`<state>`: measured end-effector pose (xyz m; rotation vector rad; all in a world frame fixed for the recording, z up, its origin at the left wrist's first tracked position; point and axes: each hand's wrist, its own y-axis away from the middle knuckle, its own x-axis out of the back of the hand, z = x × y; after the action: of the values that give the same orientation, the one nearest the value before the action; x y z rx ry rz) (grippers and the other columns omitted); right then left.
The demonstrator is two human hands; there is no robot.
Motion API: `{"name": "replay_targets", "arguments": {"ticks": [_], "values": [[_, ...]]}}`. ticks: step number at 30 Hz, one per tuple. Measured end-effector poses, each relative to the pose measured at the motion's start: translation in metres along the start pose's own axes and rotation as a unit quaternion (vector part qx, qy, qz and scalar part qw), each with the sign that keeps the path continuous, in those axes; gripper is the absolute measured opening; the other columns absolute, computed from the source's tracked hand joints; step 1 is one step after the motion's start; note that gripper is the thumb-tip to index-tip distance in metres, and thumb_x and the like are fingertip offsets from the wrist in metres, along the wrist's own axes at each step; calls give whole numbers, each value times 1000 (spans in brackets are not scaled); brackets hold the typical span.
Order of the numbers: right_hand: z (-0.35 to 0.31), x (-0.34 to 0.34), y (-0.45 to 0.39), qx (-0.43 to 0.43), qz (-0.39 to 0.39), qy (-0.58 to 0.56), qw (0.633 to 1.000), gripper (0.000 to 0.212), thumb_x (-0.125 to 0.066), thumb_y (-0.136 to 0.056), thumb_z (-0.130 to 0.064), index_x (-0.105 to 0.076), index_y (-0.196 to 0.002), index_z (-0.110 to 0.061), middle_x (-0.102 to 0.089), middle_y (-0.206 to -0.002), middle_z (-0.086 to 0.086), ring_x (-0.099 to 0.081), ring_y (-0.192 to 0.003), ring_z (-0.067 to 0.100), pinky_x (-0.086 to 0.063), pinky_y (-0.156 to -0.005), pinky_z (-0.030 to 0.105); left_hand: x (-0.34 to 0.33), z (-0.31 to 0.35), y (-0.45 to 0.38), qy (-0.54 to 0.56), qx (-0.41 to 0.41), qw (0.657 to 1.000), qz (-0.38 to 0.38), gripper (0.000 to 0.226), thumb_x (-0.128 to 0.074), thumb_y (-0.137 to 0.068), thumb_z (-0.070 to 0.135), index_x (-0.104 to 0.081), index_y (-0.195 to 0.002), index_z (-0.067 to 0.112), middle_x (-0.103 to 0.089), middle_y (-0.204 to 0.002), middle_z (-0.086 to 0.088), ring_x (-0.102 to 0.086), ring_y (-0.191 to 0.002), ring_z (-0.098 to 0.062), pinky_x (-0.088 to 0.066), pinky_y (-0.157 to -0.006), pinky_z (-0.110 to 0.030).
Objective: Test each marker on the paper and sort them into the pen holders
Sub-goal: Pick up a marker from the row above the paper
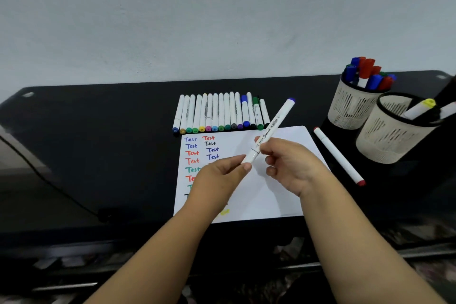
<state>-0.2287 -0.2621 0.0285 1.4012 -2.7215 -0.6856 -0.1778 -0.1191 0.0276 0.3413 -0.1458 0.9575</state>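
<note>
My left hand (222,175) pinches the near cap end of the white marker (270,131), and my right hand (288,165) grips its barrel just above. The marker hangs over the paper (278,195), its long axis slanting from near-left up to far-right, blue cap end pointing away toward the pen holders (385,131). It is white-bodied with black lettering. My hands cover several of the coloured "Test" words, and I cannot make out the marker's near tip. Right of the paper lies a red-tipped marker (338,155).
</note>
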Motion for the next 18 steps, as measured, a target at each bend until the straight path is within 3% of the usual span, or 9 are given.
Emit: {"name": "replay_targets", "arguments": {"ticks": [2,5,10,18], "values": [[7,-7,3,2,-7,-14,1000,16,-58,-85,-5,-73,-85,-12,-50,-82,2,-38,-63,11,-33,-53,24,4,-4,4,3,3,1000,8,22,-64,-87,33,-69,-108,32,-64,-82,22,-53,-61,4,-39,-45,-5],[10,-12,5,14,-3,-11,1000,18,-56,-87,-4,-73,-89,-9,-47,-78,1,-36,-62,10,-31,-52,23,13,-13,6,-18,1,1000,19,23,-64,-88,32,-68,-110,33,-64,-84,18,-51,-51,8,-37,-45,-5],[11,-15,3,44,12,19,999,14,-56,-90,-6,-70,-92,-8,-46,-76,2,-36,-61,10,-31,-53,23,27,-23,1,-94,-5,995,35,24,-60,-90,36,-64,-113,40,-60,-89,26,-54,-77,6,-38,-53,-5],[10,-32,5,64,18,100,993,16,-55,-96,-21,-65,-95,-9,-73,-89,6,-52,-68,11,-40,-58,25,31,-24,-7,-124,-10,992,7,22,-60,-89,37,-63,-110,43,-60,-93,26,-55,-81,3,-42,-64,-15]]}}
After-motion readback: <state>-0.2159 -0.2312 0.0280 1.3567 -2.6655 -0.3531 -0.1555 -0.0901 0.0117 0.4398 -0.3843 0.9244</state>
